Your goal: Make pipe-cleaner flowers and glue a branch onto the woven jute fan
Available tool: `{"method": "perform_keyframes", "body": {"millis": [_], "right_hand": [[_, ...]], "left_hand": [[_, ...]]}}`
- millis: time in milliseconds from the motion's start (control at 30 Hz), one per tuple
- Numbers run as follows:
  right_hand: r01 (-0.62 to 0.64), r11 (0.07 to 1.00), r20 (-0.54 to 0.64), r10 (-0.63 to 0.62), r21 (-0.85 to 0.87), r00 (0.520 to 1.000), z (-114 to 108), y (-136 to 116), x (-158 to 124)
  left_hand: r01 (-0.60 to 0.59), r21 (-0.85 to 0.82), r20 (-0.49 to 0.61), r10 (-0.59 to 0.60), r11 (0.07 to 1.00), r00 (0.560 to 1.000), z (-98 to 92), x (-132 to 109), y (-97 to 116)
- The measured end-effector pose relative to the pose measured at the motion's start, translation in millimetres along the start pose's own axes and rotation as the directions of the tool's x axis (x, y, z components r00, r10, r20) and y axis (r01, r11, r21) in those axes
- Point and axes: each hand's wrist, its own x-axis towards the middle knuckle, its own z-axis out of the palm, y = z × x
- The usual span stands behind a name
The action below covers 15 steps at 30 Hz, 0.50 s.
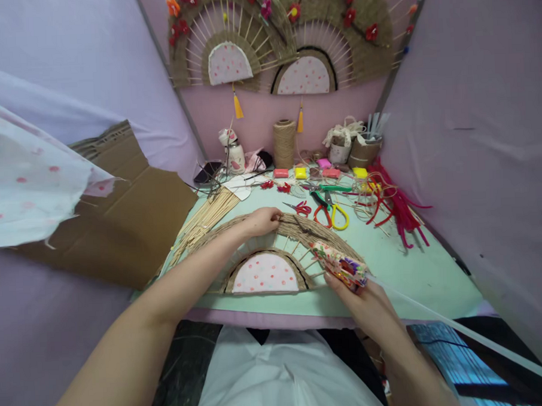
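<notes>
A half-round twine fan (340, 246) lies on the pale green table, with a pink-dotted white half-circle (265, 274) at its base and thin sticks fanning outward. My left hand (266, 221) is at the top of the twine band, its fingers pinched on a dark twig (302, 228) that rests along the band. My right hand (358, 295) is wrapped round a flower-patterned glue gun (341, 264), whose tip points up and left over the fan's right side. A white glue stick (460, 328) trails from its back end.
Behind the fan lie yellow-handled scissors (340, 217), small red scissors (302, 209) and pliers. Thin sticks (206, 221) are at the left, beside cardboard (132, 221). A twine spool (284, 144) stands at the back. Red pipe cleaners (404, 212) lie right. Decorated fans hang behind.
</notes>
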Motion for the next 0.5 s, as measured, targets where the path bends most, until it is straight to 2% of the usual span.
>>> {"method": "perform_keyframes", "body": {"millis": [133, 233, 400, 500], "right_hand": [[-0.057, 0.997, 0.012, 0.057, -0.043, 0.998, -4, 4, 0], [-0.092, 0.995, 0.021, 0.093, -0.05, 0.995, -3, 9, -1], [-0.077, 0.996, 0.019, 0.078, -0.034, 0.997, -3, 12, -2], [-0.097, 0.993, 0.005, 0.098, -0.065, 0.995, -4, 12, -2]], "left_hand": [[0.014, 0.201, 0.013, -0.017, 0.98, 1.0, 3.0, 2, 8], [0.008, 0.289, 0.011, -0.011, 0.957, 1.0, 2.6, 0, 12], [0.051, 0.262, -0.094, -0.027, 0.964, 0.995, -8.0, -6, 0], [0.032, 0.181, -0.101, -0.014, 0.983, 0.995, -12.4, -14, -10]]}}
